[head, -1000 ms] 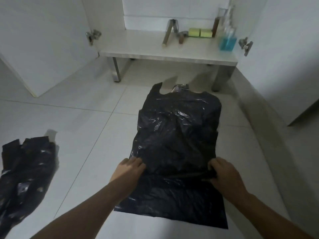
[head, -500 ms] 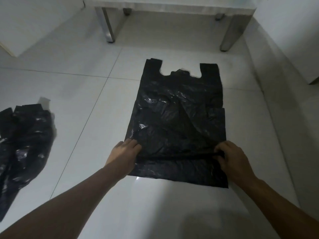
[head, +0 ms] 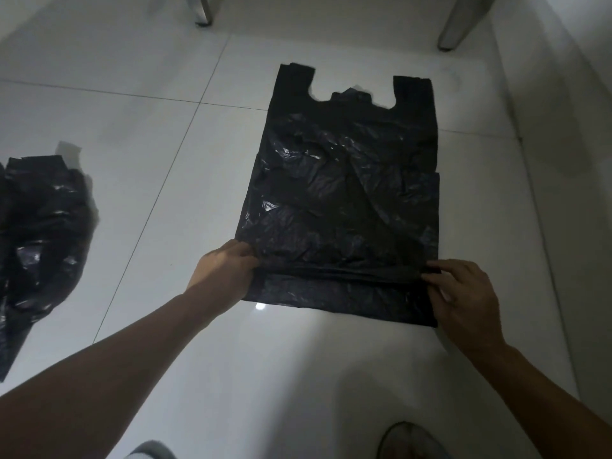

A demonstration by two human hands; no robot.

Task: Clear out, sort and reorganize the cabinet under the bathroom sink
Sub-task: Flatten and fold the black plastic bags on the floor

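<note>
White glossy floor tiles (head: 159, 134). Black plastic bag (head: 344, 193) lies flat, contents not discernible; long axis runs away from the person, handles at far end. Left hand (head: 225, 273) and right hand (head: 463, 293) each pinch a raised fold across its near end. Crumpled black bags (head: 39, 233) lie well apart, left.

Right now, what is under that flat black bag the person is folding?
Around the flat black bag only white floor tiles show, so it seems to lie straight on them. The floor beneath is covered. Both hands, left hand and right hand, pinch its fold.
</note>
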